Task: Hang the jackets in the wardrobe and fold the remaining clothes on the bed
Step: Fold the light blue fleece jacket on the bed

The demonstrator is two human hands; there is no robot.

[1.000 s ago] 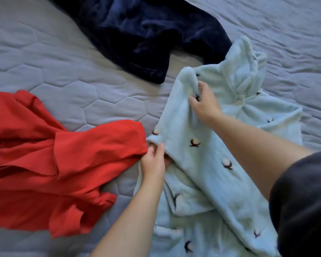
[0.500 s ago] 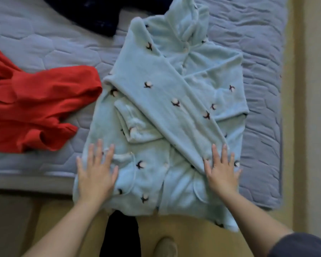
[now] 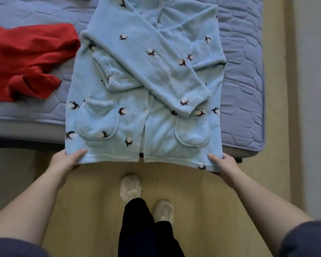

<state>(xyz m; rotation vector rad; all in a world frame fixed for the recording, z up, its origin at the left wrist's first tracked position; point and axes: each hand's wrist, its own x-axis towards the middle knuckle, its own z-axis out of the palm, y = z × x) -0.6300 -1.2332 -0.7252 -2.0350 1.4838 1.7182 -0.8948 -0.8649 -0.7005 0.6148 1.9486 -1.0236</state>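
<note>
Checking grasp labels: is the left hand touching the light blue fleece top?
Touching. The head view shows the left hand pinching the light blue fleece top at its lower left hem corner, thumb on top.

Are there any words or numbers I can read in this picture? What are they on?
No words, numbers, labels or signs can be read here.
Blue fleece top: only small flower pictures, no letters.
Red garment: plain, no print shows.
Bed cover: only stitched shapes.
Shoes: no brand or mark shows.
</note>
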